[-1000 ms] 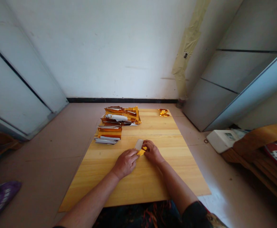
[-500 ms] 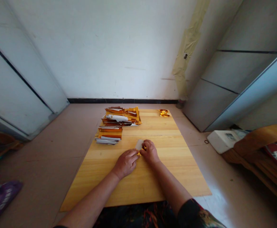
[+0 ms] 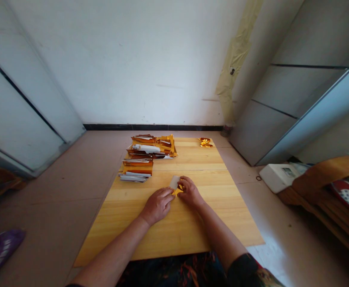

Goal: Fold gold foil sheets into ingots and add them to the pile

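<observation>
Between my hands lies a small piece of gold foil paper (image 3: 175,181) on the wooden board. Its far part is flat and pale grey; shiny gold shows at the near end. My left hand (image 3: 159,204) presses its fingertips on the left side of the paper. From the right, my right hand (image 3: 191,193) pinches the paper's edge with bent fingers, the thumb nearer to me. The fingers partly cover the gold end. Beyond my left hand stand stacks of gold and white folded papers (image 3: 138,167) at the board's far left.
The wooden board (image 3: 222,227) lies low before my lap. Crumpled gold foil (image 3: 205,142) sits at its far right corner. A white box (image 3: 276,177) and wooden furniture (image 3: 314,179) stand to the right. A purple bag (image 3: 2,249) is on the floor at left.
My right thumb has moved slightly away from the left fingers, so more of the gold end shows. My left hand stays nearly still. The view has shifted a little.
</observation>
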Demonstrator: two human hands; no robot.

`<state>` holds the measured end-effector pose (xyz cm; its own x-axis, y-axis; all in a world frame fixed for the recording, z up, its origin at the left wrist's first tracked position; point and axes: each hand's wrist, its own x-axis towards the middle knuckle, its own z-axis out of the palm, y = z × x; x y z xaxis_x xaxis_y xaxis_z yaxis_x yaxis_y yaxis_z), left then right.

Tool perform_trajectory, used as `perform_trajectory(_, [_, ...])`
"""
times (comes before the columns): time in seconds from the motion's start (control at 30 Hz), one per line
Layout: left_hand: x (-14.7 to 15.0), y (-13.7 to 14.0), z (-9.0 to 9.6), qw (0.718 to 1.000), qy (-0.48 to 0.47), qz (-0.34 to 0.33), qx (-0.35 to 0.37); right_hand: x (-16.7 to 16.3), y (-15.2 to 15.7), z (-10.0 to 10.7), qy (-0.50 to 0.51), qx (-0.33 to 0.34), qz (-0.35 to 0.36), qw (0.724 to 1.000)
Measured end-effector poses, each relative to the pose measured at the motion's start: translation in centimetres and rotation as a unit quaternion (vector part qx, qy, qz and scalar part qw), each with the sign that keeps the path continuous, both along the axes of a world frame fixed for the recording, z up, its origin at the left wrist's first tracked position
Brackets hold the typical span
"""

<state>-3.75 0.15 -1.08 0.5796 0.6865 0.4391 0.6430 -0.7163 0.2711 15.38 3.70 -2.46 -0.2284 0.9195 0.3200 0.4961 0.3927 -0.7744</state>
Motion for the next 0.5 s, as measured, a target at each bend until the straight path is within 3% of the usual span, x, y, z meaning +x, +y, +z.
perform_trajectory(0.23, [0.3,0.1,0.5,1.0,0.004,0.005,-0.01,0.4,0.6,0.8,0.012,-0.009,0.018,1.0])
perform_trajectory(0.5, [1.9,0.4,0.3,0.996,0.006,0.091,-0.007,-0.3,0.6,0.7,-0.054,0.045,-0.01,0.997])
